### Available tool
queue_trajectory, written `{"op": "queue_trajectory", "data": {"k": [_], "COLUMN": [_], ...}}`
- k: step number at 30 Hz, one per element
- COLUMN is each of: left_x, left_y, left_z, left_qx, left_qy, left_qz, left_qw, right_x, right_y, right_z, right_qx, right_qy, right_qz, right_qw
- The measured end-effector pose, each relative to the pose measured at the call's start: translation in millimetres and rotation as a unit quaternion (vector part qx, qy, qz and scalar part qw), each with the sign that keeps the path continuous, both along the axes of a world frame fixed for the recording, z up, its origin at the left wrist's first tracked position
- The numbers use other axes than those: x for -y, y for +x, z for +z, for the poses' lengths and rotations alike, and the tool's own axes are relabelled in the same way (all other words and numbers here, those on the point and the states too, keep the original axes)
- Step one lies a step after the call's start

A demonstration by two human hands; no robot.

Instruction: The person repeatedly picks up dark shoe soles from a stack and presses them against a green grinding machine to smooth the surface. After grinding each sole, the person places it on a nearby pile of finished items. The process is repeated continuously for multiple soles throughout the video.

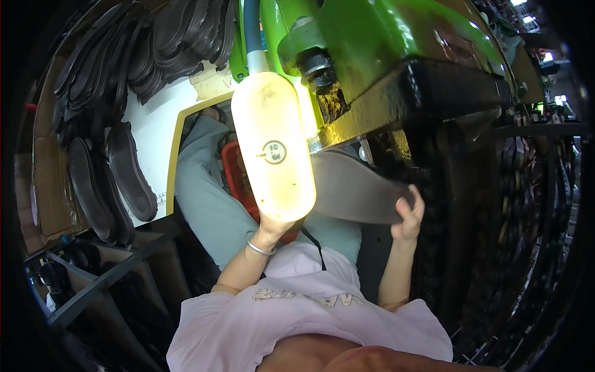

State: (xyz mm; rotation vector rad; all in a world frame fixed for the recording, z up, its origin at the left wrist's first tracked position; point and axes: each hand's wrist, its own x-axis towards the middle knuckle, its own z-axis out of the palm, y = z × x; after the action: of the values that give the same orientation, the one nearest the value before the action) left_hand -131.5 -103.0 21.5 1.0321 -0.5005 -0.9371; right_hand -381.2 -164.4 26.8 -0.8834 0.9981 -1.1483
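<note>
A dark grey-brown shoe sole point(356, 189) lies across in front of me, under the edge of a green and black machine point(396, 53). My right hand point(407, 217) grips its right end, the thumb on the upper face and the fingers at the edge. A glowing oblong lamp point(273, 180) on a grey stalk covers the sole's left end. Just below the lamp my left hand point(277, 227) shows only in part, with a bangle at its wrist. Its fingers are hidden behind the lamp, so whether it touches the sole cannot be seen.
On the left, a white table point(149, 115) with a yellow edge bears piles of dark soles point(102, 68) and a few single ones point(132, 173), beside cardboard point(49, 180). A red container point(238, 177) sits between my legs. Metal racking point(111, 273) stands lower left; stacked racks fill the right.
</note>
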Motion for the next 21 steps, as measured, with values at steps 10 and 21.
{"op": "queue_trajectory", "data": {"k": [10, 21], "left_x": [11.3, 39.8], "left_y": [16.5, -11.5], "left_z": [5.0, -5.8], "left_qx": [0.327, 0.438], "left_qy": [0.013, 0.086], "left_qz": [-0.067, 0.009], "left_qw": [0.943, 0.895], "right_x": [112.0, 85.6], "right_y": [33.5, -17.0], "right_z": [32.6, 11.2], "right_qx": [0.000, 0.009], "right_qy": [-0.116, -0.084], "right_qz": [0.035, 0.052], "right_qw": [0.993, 0.995]}}
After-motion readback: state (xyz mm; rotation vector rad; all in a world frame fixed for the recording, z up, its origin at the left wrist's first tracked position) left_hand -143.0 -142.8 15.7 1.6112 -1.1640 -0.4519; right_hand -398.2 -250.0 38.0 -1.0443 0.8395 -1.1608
